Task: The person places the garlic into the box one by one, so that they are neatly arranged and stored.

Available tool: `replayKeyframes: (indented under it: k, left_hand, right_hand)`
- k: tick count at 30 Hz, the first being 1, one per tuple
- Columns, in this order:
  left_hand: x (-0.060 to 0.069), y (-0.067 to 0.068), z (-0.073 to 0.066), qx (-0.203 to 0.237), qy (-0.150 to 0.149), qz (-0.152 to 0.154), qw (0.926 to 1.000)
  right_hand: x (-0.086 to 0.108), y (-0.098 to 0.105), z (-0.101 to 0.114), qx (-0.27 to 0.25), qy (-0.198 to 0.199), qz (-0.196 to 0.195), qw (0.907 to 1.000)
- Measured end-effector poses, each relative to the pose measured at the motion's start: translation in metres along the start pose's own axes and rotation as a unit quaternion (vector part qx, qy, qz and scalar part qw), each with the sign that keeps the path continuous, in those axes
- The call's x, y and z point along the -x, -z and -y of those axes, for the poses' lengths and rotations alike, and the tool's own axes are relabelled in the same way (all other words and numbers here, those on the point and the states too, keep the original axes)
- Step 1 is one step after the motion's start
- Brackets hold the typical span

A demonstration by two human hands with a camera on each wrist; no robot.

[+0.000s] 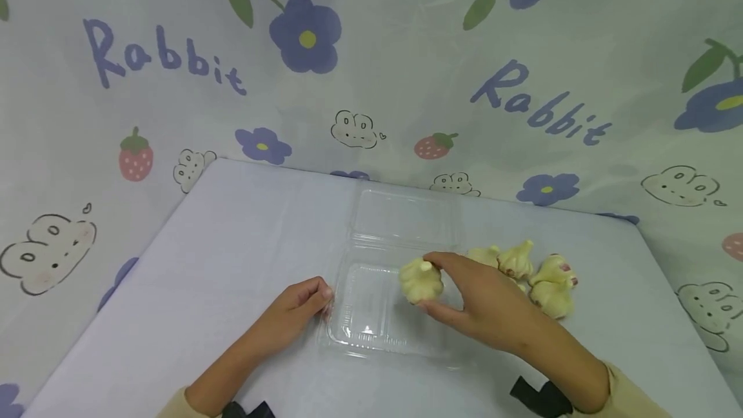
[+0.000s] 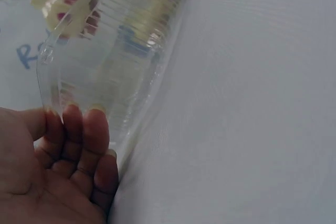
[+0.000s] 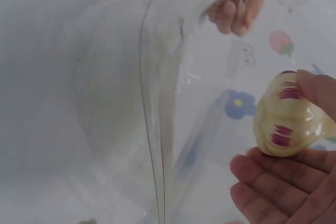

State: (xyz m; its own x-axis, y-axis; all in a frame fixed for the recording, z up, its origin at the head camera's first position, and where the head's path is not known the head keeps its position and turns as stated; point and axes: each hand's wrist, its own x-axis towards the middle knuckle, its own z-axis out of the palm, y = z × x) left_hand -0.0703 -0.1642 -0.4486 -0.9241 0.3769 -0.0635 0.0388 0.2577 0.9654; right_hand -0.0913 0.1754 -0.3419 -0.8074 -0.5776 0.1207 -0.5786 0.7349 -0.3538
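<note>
A clear plastic clamshell box (image 1: 362, 298) lies with its lid (image 1: 406, 215) folded back toward the far side. At its left edge, my left hand (image 1: 290, 315) pinches the rim between thumb and fingers, seen closely in the left wrist view. Above the right half of the base, my right hand (image 1: 490, 305) holds a pale garlic bulb (image 1: 420, 281) between thumb and fingers. Purple streaks mark this bulb (image 3: 286, 116) in the right wrist view. It is held apart from the box floor.
Several more garlic bulbs (image 1: 551, 298) sit in a cluster right of the box, partly hidden behind the right hand. A white cloth covers the table (image 1: 244, 224). Behind it hangs a printed curtain (image 1: 383, 50) with flowers and rabbits.
</note>
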Motion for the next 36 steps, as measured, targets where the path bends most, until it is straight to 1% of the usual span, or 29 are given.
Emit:
replayKeyframes:
  k: [5, 9, 12, 17, 21, 25, 30, 36]
  left_hand:
    - [0.001, -0.001, 0.0, 0.003, -0.014, 0.002, 0.9999]
    - [0.001, -0.001, 0.001, 0.005, -0.013, 0.001, 0.9999]
    - [0.0, -0.001, 0.002, 0.008, -0.015, 0.002, 0.9999]
    - [0.0, -0.001, 0.004, 0.009, -0.021, -0.003, 0.9997]
    - [0.0, -0.001, 0.003, 0.011, -0.025, 0.0, 0.9996]
    - [-0.001, -0.002, 0.003, 0.008, -0.031, 0.007, 0.9995]
    - [-0.001, -0.002, 0.003, 0.004, -0.038, 0.01, 0.9992]
    - [-0.001, 0.0, 0.004, 0.006, -0.054, 0.017, 0.9984]
  right_hand:
    - [-0.015, -0.012, 0.008, -0.001, 0.036, 0.025, 0.999]
    - [-0.028, -0.019, 0.012, -0.022, 0.05, 0.039, 0.9977]
    - [-0.038, -0.024, 0.014, -0.04, 0.057, 0.039, 0.9968]
    - [-0.05, -0.037, 0.014, -0.076, 0.052, 0.039, 0.995]
    - [-0.054, -0.047, 0.012, -0.093, 0.041, 0.054, 0.9934]
    - [-0.053, -0.053, 0.011, -0.097, 0.041, 0.075, 0.9916]
    - [-0.049, -0.049, 0.01, -0.092, 0.038, 0.096, 0.9904]
    - [-0.047, -0.03, 0.011, -0.096, 0.044, 0.089, 0.9904]
